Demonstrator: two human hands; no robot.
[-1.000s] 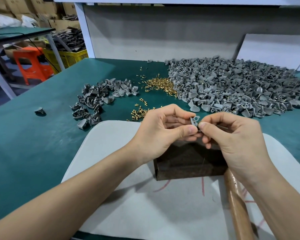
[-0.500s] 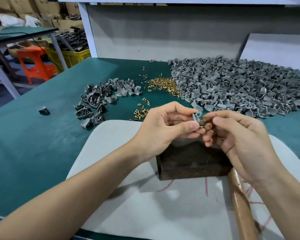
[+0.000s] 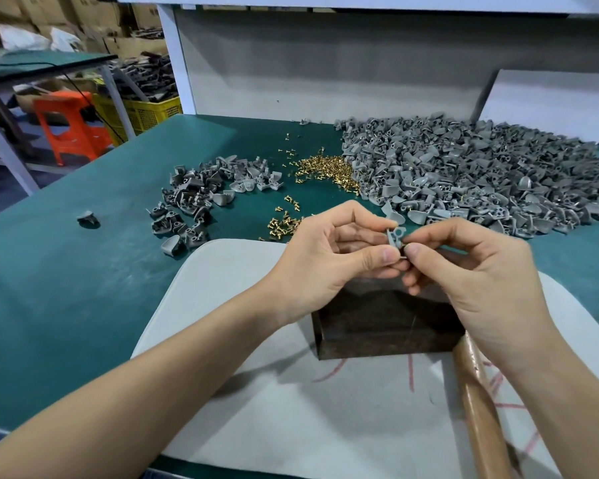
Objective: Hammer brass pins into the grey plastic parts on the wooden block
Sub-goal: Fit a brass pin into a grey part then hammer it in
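**Worker readies a grey plastic part (image 3: 396, 236) just above the wooden block (image 3: 384, 326)**

The left hand (image 3: 325, 257) pinches the part upright, long axis near vertical. The right hand (image 3: 481, 281) pinches its lower edge from the right, and any pin there is too small to make out. The block sits directly beneath on a white board (image 3: 256, 409) on the green bench (image 3: 66, 271). A hammer handle (image 3: 478, 402) lies under the right wrist, with brass pins (image 3: 325, 171) and heaped grey parts (image 3: 481, 188) beyond.

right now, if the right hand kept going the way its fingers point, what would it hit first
The grey part, which the right hand's fingertips touch now; just behind it, the left hand's thumb. Depth between them is hard to judge.
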